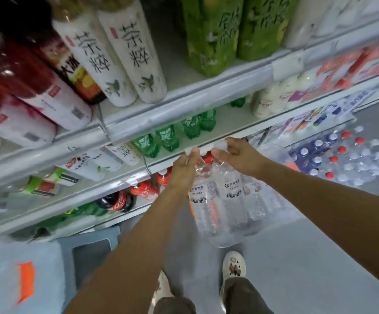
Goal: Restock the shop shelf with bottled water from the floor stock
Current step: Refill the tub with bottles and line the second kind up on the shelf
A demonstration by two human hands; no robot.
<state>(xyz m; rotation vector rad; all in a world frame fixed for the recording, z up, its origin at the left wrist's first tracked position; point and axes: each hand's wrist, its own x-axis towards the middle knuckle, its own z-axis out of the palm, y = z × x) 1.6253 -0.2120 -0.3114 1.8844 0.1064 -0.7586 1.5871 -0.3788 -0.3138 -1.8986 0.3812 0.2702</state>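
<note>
You are in the carry-to-shelf step. Both hands are up at the front lip of the shelf [229, 120] that holds the green soda bottles [168, 138]. The water bottles [229, 191] hang below your hands, off the floor and above your shoe [233, 265].

Your left hand [184, 171] pinches one white cap, and your right hand [236, 155] curls round another just beside it. The hands are close together, each clamped on a bottle top. More clear bottles seem to hang behind these two with loose wrap about them; I cannot tell how many. The floor stock [354, 159] lies well off to your right.

Next, I judge, you need to raise the bottles above the lip. Aim for the bare stretch of shelf to the right of the green bottles and stand them upright there, one at a time, before either hand lets go.
</note>
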